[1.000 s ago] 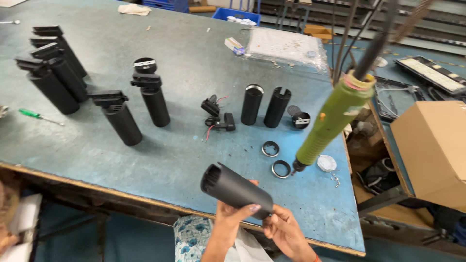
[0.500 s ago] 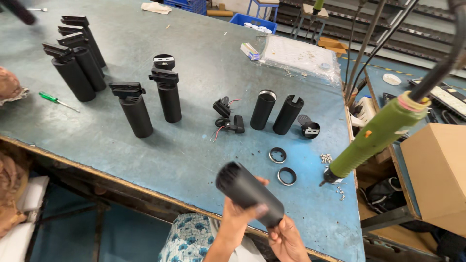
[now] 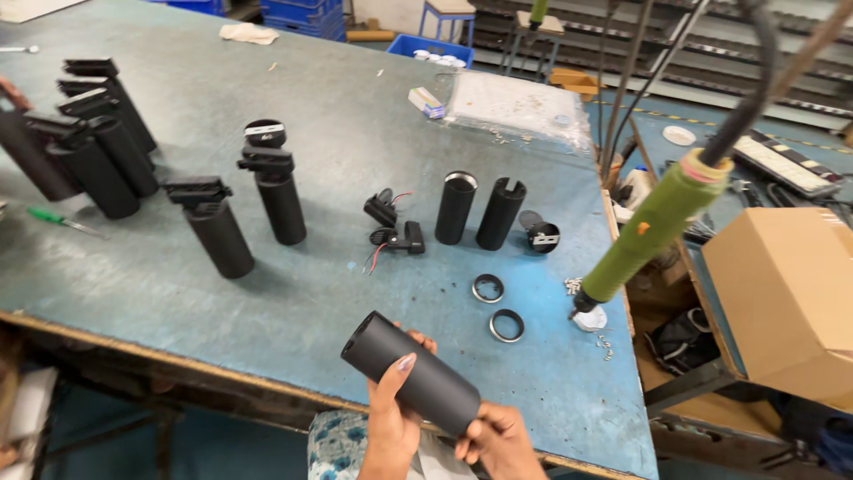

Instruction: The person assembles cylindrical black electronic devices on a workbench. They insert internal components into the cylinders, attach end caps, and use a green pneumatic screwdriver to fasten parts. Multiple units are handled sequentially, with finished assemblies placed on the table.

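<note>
Over the blue tabletop (image 3: 222, 302) edge, both hands are gripping a black tube (image 3: 410, 372): left hand (image 3: 388, 422) wrapping its middle, right hand (image 3: 498, 437) pinching its end.

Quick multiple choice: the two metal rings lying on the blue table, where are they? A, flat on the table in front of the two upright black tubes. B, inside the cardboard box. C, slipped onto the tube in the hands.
A: both rings lie flat on the table, nearer the person than the two upright tubes.
</note>
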